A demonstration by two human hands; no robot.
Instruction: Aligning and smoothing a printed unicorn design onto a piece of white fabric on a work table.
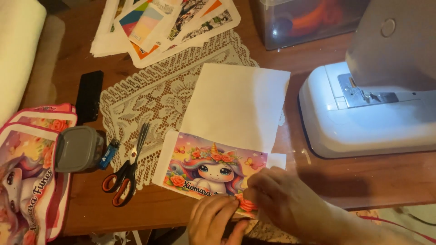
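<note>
At the far left edge of the frame lies a stack of pink-bordered printed fabric pieces with a cartoon animal [27, 181]. On its right side stands a small grey plastic box with a lid [78, 149], and just beside it is a small blue lighter [109, 153]. Above them, in the left middle, a flat black rectangular object [89, 96] lies on the brown wooden table [363, 177]. Next come scissors with orange and black handles [126, 174], which rest partly on a white lace table mat [154, 100]. In the upper middle are several white fabric sheets with colourful prints [168, 22].

In the lower middle lies a white fabric panel printed with a colourful unicorn [204, 170], with a plain white fabric rectangle [236, 106] above it, touching its top edge. The left hand [213, 220] and the right hand [284, 199] both pinch the lower right edge of this panel, fingers close together on the cloth. At the right stands a white sewing machine [372, 118], and behind it, at the top, a clear plastic container with orange contents [309, 20].
</note>
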